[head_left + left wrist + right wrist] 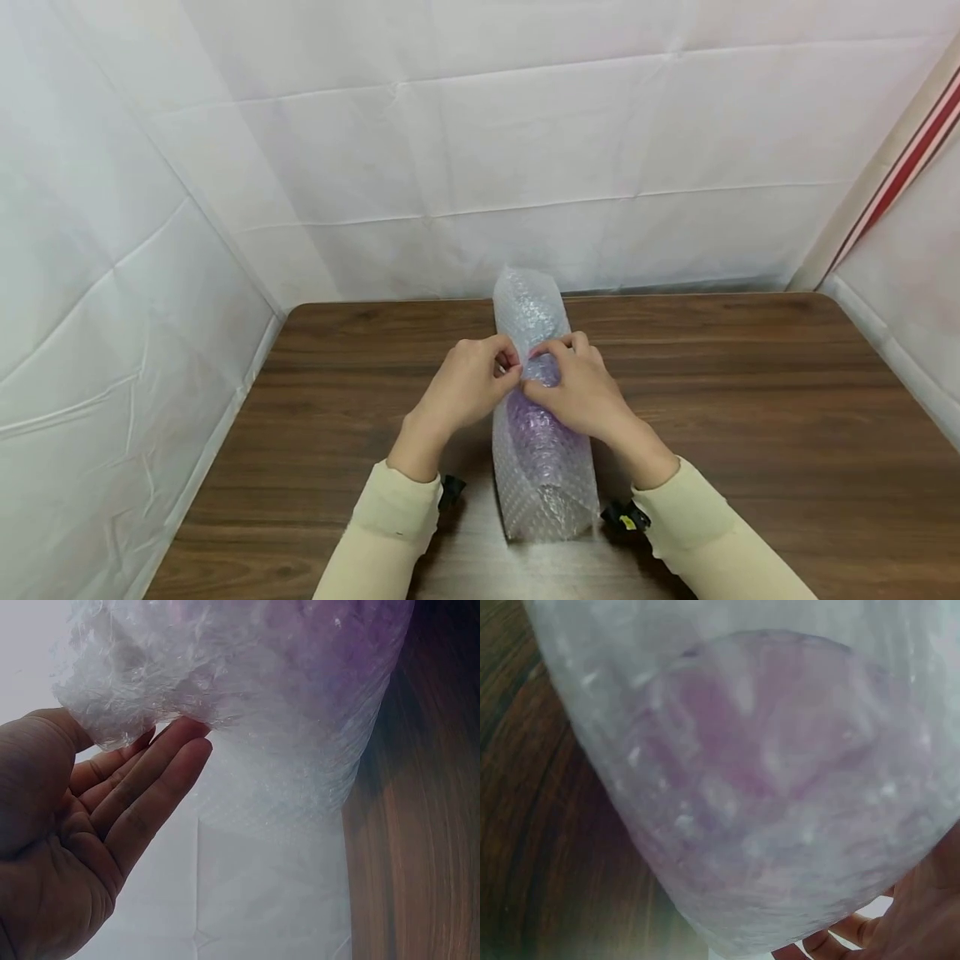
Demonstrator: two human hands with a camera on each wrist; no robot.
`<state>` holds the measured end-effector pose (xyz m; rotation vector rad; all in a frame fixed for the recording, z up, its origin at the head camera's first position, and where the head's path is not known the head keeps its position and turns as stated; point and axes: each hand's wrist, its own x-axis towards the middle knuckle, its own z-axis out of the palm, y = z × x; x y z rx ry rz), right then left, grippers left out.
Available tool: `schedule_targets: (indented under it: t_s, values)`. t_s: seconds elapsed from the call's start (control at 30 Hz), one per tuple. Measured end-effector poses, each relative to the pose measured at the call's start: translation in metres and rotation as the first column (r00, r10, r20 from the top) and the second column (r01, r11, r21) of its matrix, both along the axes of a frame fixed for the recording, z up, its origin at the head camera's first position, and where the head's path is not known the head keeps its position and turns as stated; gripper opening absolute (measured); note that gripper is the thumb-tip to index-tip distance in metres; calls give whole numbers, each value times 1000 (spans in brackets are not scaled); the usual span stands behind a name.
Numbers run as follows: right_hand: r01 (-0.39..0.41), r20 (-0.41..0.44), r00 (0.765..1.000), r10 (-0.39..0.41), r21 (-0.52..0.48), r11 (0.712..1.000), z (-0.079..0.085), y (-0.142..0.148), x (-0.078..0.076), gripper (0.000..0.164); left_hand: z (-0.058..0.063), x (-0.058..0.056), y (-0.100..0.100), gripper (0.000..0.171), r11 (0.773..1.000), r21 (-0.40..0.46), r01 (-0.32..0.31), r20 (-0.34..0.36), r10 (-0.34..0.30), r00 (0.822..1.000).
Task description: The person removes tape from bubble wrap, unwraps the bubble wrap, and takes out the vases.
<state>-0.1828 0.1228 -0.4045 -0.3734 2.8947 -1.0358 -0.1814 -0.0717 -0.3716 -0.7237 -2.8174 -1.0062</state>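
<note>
A long roll of clear bubble wrap (555,504) lies lengthwise on the table, wrapped around a purple item (538,423). Only the item's colour and a rounded outline show through the plastic, so I cannot tell its kind. My left hand (463,382) pinches the wrap's edge on top, thumb against fingertips. Close beside it, my right hand (588,390) grips the wrap from the right, thumb and fingers curled on its upper side. In the left wrist view, crumpled bubble wrap (247,697) hides the left thumb's tip. The right wrist view has the right fingers (862,930) partly behind the wrap.
The dark wooden table (750,400) extends to both sides of the roll. White sheeting (525,142) hangs behind the table and along its left and right. The roll's far end reaches the table's back edge. Small black devices sit at both wrists.
</note>
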Motion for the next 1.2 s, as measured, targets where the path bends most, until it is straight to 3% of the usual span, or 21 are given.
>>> schedule_targets:
  t_s: [0.83,1.2]
  values:
    - [-17,-14,1000,18,49,999,2,-7,0,41,6,2,-16,8,999,12,-44,-24,45,999]
    - [-27,-28,999,29,48,998,0,-8,-2,42,3,3,-28,6,997,38,-61,7,60,998]
